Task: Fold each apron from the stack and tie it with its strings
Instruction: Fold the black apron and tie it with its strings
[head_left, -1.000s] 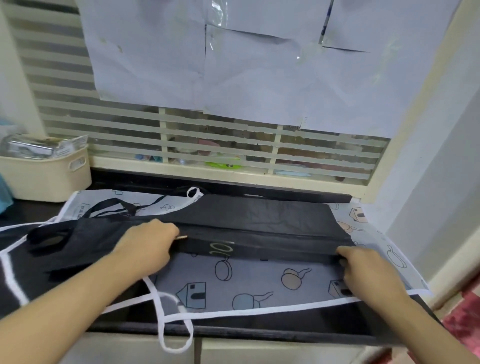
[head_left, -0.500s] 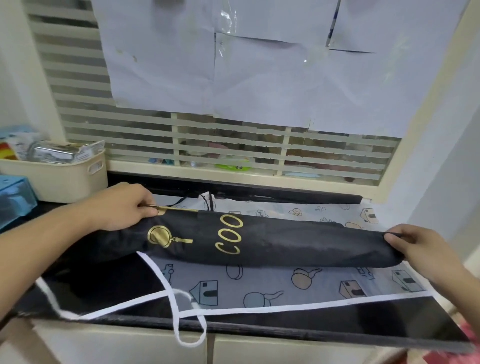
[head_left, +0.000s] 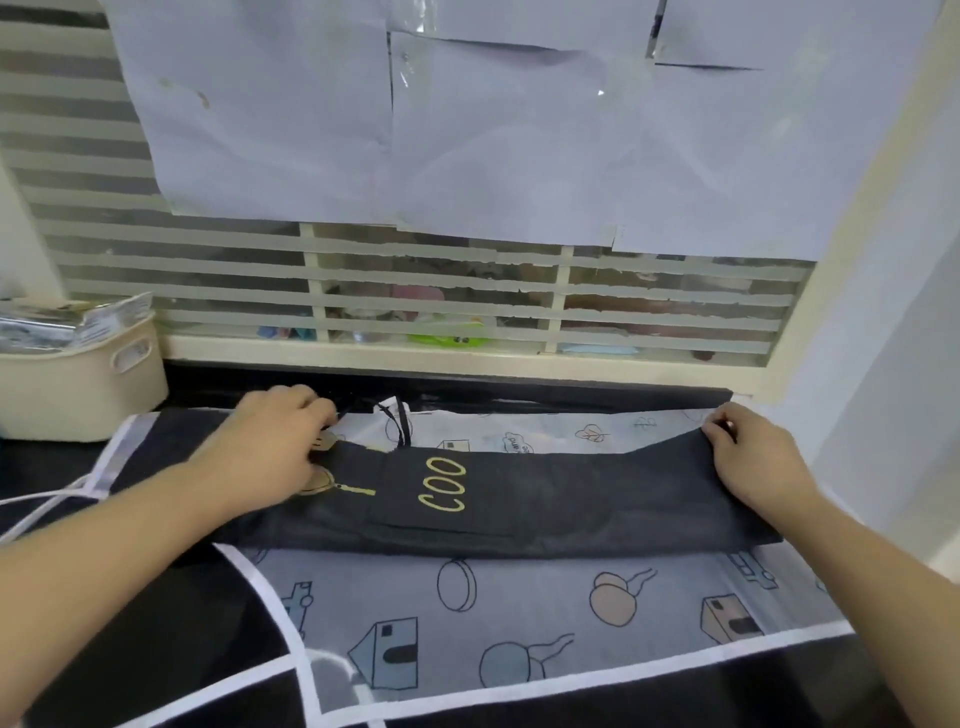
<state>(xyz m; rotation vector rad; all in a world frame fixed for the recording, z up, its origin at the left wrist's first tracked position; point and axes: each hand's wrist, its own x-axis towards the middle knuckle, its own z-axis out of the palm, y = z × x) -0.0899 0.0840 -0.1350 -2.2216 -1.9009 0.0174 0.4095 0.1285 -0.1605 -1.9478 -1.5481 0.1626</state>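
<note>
One black apron (head_left: 545, 499), folded into a long strip, is laid across a printed apron (head_left: 519, 618) on the tabletop (head_left: 779, 691); its ends are pinched by the left hand (head_left: 275, 452) and right hand (head_left: 753, 457). A cream basket (head_left: 78, 384) is seen far left.

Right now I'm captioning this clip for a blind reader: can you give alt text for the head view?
Two bare hands hold a black apron, folded into a long strip with gold "COO" lettering: the left hand at one end, the right hand at the other. It lies on a grey printed apron with white trim.
</note>
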